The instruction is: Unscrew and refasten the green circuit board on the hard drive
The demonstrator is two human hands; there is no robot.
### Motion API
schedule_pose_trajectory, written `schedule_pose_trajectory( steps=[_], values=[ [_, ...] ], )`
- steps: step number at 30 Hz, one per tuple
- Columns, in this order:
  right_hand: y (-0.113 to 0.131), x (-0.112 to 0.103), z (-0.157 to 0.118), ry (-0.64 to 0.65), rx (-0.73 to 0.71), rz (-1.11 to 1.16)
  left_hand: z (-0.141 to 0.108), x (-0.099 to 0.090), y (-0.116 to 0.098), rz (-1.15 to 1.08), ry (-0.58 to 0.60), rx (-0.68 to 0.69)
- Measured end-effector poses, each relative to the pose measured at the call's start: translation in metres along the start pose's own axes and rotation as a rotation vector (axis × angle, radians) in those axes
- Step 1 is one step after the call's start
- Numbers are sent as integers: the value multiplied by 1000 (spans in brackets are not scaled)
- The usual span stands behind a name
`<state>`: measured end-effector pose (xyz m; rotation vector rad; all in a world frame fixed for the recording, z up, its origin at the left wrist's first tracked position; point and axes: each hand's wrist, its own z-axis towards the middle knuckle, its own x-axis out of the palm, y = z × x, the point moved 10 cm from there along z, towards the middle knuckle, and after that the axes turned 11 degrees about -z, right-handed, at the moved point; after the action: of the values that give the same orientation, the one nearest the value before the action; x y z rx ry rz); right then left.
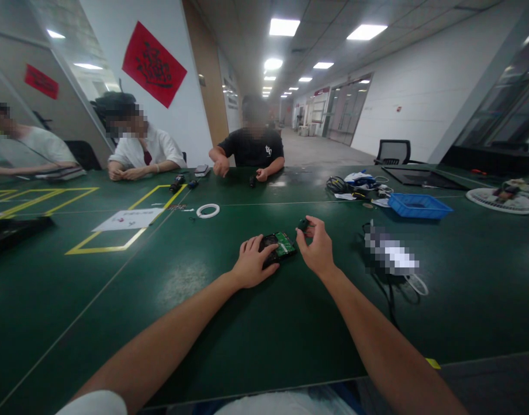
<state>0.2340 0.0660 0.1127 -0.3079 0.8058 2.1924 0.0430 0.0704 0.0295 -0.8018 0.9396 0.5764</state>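
A hard disk drive (284,244) lies flat on the green table, a green circuit board showing on its right half. My left hand (252,262) grips it from the left, with the fingers over the top and the thumb along the near edge, covering part of it. Just right of the drive, my right hand (318,245) is raised a little and pinches a small dark green piece (303,225) between thumb and fingers. What that piece is, I cannot make out.
Beyond the drive lies a white ring (208,211), with a paper sheet (128,219) to its left. At right are a blue tray (420,206), a cable bundle (336,184), a blurred device with cords (392,253) and a fan grille (500,200). Several people sit across the table.
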Motion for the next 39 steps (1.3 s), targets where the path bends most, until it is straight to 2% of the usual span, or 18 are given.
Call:
schedule_pose_trajectory(
  steps=[6, 12, 19, 28, 34, 39],
  values=[
    [5, -3, 0, -17, -53, -60, 0, 1, 2, -1, 3, -5],
    [8, -4, 1, -58, -76, 5, 0, 1, 1, 13, 6, -8],
    [20, -11, 3, -41, -124, -108, 0, 1, 1, 1, 4, -9],
    [7, -7, 1, -33, -39, -28, 0, 0, 1, -4, 9, -15],
    [15, -8, 1, -12, -69, -58, 0, 0, 0, -21, 8, -18],
    [10, -9, 2, -57, -42, -37, 0, 0, 1, -11, 12, -20]
  ],
)
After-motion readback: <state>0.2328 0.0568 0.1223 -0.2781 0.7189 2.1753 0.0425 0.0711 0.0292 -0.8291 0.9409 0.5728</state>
